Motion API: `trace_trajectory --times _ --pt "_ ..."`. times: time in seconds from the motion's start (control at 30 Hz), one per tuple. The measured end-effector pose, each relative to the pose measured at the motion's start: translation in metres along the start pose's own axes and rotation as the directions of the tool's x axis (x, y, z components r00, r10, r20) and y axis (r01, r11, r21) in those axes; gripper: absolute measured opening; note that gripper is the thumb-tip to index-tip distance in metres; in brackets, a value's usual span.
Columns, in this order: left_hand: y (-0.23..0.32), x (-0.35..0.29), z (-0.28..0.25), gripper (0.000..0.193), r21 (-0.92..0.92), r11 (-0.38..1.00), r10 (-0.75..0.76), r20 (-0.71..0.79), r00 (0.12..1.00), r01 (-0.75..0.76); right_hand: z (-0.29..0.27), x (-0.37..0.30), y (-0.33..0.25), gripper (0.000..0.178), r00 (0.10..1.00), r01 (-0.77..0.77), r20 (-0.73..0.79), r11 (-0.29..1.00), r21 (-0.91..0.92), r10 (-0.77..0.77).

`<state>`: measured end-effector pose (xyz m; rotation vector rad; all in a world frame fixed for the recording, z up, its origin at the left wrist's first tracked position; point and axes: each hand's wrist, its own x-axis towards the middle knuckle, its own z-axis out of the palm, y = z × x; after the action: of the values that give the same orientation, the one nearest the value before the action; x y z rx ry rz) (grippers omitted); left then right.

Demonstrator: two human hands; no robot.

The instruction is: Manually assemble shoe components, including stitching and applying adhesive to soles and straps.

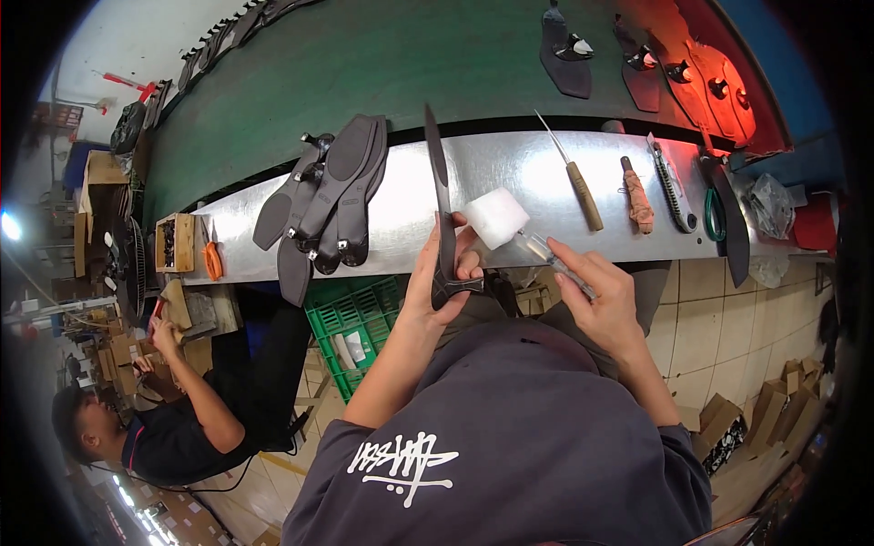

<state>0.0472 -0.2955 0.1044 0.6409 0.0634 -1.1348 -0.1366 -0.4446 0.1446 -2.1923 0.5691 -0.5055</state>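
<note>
At the centre of the frame, your left hand (428,278) grips a thin black shoe sole (439,164), fingers closed around its heel end. You hold it edge-on, its narrow tip pointing to the top of the frame. Just right of centre, the fingers of your right hand (596,296) are closed on a slim, clear-handled tool (546,254), with a squarish white block (496,218) at its far end. That block sits just beside the sole; you cannot tell from this angle whether they touch.

Across the middle of the frame, before you, runs a shiny metal work surface (510,150), with a broad dark-green belt (437,59) above it. Left of your left hand lies a pile of black heeled soles (337,196). Right of centre are a wooden-handled awl (583,196), a tool wrapped in orange-brown material (638,202) and a snap-blade utility knife (671,182). At upper right, more soles glow under red light (719,86). Left of centre, below the metal edge, is a green plastic crate (319,332); a co-worker (196,400) sits at lower left.
</note>
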Motion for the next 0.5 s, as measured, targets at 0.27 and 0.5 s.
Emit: trace_trajectory --times 0.27,0.5 --pt "0.005 0.002 0.005 0.044 0.047 0.999 0.014 0.037 0.999 -0.016 -0.017 0.015 -0.008 0.045 0.968 0.239 0.021 0.901 -0.363 -0.248" --pt "-0.001 0.02 -0.01 0.048 0.041 0.999 0.029 0.055 0.998 -0.031 -0.012 0.012 -0.015 0.05 0.96 0.267 0.132 0.945 -0.19 -0.245"
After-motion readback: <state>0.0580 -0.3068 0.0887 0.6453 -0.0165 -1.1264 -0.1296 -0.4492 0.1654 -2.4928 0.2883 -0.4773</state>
